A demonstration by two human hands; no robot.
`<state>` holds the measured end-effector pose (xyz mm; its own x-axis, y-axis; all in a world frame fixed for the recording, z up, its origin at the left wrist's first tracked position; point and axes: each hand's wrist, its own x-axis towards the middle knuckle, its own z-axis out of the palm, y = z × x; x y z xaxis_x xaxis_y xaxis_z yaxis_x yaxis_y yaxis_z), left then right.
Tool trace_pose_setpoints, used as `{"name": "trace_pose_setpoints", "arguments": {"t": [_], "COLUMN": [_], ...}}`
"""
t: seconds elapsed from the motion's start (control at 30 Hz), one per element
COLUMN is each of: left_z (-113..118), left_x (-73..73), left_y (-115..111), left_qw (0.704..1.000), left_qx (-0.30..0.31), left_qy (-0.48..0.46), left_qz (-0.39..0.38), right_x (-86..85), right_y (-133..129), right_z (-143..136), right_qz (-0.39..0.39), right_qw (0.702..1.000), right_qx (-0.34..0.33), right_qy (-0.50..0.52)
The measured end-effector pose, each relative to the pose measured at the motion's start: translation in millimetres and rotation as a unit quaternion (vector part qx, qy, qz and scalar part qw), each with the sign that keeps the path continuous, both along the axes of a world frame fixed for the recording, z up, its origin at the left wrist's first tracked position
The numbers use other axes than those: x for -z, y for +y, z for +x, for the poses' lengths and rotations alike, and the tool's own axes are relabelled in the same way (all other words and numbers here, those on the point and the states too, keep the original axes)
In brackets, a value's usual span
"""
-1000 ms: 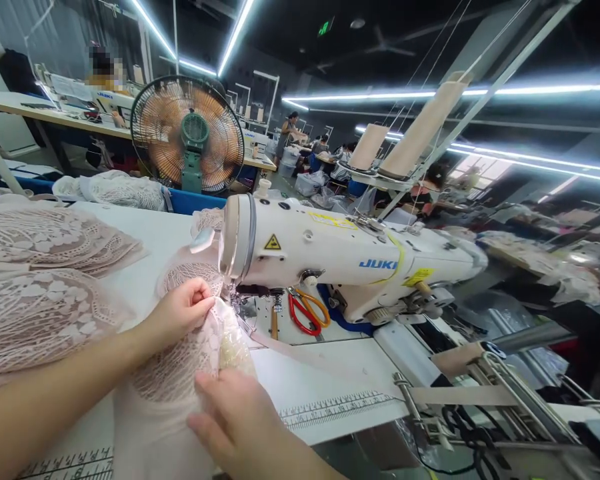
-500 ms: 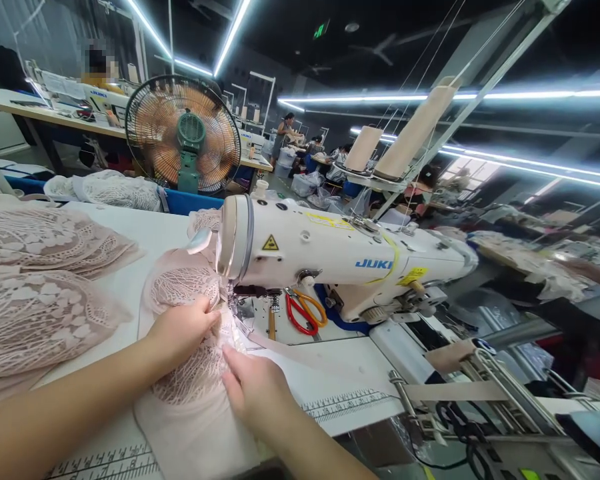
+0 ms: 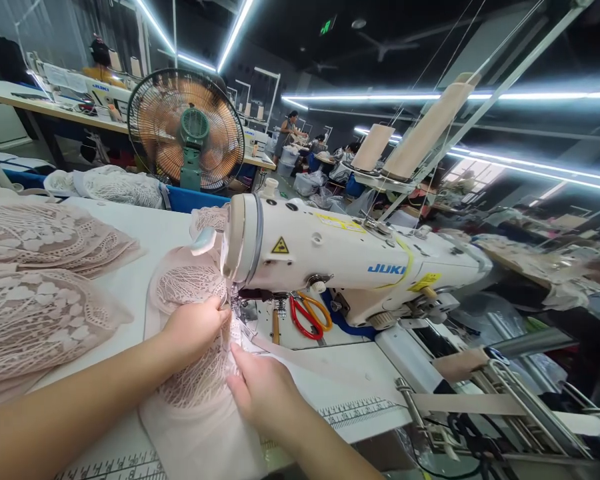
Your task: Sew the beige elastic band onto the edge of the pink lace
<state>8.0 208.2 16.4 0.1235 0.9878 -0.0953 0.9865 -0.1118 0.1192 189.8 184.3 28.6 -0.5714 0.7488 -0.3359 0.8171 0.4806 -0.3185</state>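
Observation:
A pale pink lace bra piece [image 3: 195,380] lies under the head of a white sewing machine [image 3: 300,247]. My left hand [image 3: 195,333] is closed on the lace just left of the needle area, with fingertips close to the presser foot. Nearer to me, my right hand [image 3: 265,393] pinches the lace's right edge between thumb and fingers. A pale elastic band [image 3: 280,350] runs from the needle area off to the right. The needle itself is hard to make out.
Red-handled scissors [image 3: 305,319] lie under the machine arm. Stacked lace pieces [image 3: 40,320] cover the table's left side. Thread cones [image 3: 425,130] stand behind the machine, a fan [image 3: 193,133] beyond. A metal tape feeder [image 3: 500,400] is at right. Other people work farther back.
The camera view has shifted slightly, so the machine sits a little farther right. Both hands keep their hold on the lace, close to the same place by the needle area.

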Motion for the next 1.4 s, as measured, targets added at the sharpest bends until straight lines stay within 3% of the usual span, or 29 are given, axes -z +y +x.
{"name": "trace_pose_setpoints", "arguments": {"t": [0.2,0.47,0.87,1.4], "left_z": [1,9,7,0], "left_x": [-4.5,-6.8,-3.1,-11.9], "left_y": [-6,-1,3,15], "left_qw": [0.998,0.996,0.998,0.998], "left_qx": [0.027,0.009,-0.017,-0.020], "left_qy": [0.048,0.075,0.044,0.047], "left_qz": [-0.031,-0.044,-0.044,-0.027], "right_x": [0.9,-4.8,-16.2,-6.0], "right_y": [-3,3,6,21], "right_z": [4,0,-4,-8], "right_qz": [-0.025,-0.030,-0.037,0.024], "right_qw": [1.000,1.000,0.999,0.999], "right_qx": [-0.011,0.009,0.007,0.006], "right_qy": [0.012,0.000,-0.031,-0.039]}}
